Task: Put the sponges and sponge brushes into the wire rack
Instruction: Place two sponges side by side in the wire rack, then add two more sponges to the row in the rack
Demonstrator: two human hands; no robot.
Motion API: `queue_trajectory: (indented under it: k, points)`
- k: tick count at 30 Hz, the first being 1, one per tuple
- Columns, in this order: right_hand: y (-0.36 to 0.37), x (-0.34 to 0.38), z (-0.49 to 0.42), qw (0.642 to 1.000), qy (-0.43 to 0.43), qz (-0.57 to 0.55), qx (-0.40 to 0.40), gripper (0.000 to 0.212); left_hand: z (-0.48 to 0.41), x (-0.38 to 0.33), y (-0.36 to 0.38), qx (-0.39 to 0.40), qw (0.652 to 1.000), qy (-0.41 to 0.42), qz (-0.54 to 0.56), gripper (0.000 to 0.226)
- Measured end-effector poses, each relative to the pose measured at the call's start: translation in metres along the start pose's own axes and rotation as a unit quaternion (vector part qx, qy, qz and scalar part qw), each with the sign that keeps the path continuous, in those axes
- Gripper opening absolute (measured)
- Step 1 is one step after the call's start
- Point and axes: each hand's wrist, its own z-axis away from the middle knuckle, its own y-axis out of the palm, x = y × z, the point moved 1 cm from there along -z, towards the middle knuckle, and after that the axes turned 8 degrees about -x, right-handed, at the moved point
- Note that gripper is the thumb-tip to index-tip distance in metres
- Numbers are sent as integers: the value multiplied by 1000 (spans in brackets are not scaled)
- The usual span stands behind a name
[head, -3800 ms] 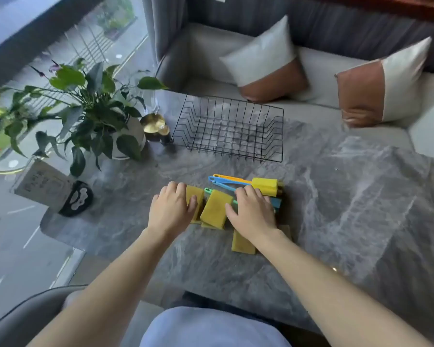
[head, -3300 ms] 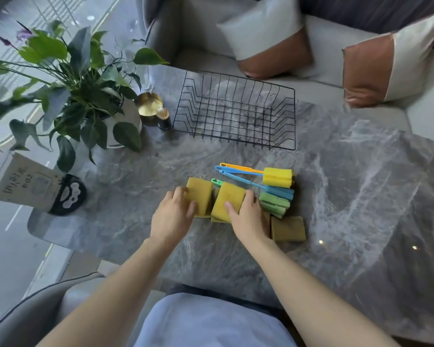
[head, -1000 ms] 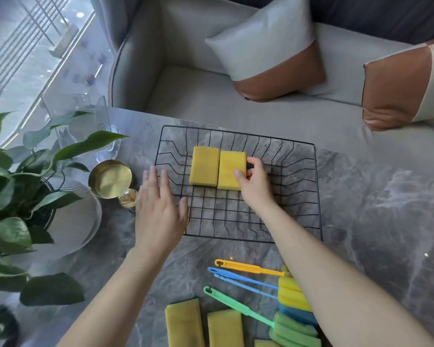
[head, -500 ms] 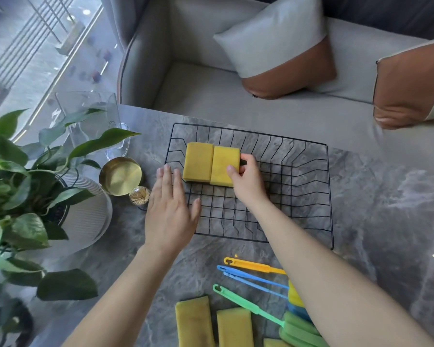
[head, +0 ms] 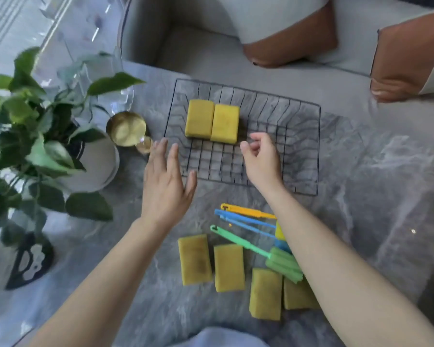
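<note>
Two yellow sponges (head: 212,122) lie side by side in the back left of the black wire rack (head: 308,146). My right hand (head: 261,160) hovers over the rack's front middle, fingers loosely apart, holding nothing. My left hand (head: 164,185) is flat and open at the rack's front left corner. Near me on the table lie several more yellow sponges (head: 194,259). Three sponge brushes, orange (head: 246,211), blue (head: 243,221) and green (head: 256,251), lie beside them, their heads partly hidden by my right forearm.
A potted plant (head: 35,136) in a white pot stands at the left, with a gold cup (head: 126,128) and a clear glass jug (head: 115,96) beside the rack. A grey sofa with cushions (head: 286,28) lies beyond the marble table (head: 373,196).
My right hand has let go of the second sponge and pulled back toward me. Both sponges now rest in the rack. My left hand drew slightly back; the view shifted down.
</note>
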Motion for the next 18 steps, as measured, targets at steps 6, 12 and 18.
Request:
queue_trajectory:
  k: [6, 12, 18]
  points:
    - [-36, -21, 116, 999, -45, 4, 2, 22, 95, 7, -18, 51, 998, -36, 20, 61]
    - [-51, -58, 218, 995, -43, 80, 33, 19, 167, 13, -17, 127, 986, -95, 43, 60]
    - [-50, -79, 244, 981, 29, 170, 92, 38, 194, 10, -4, 171, 967, -161, 99, 52]
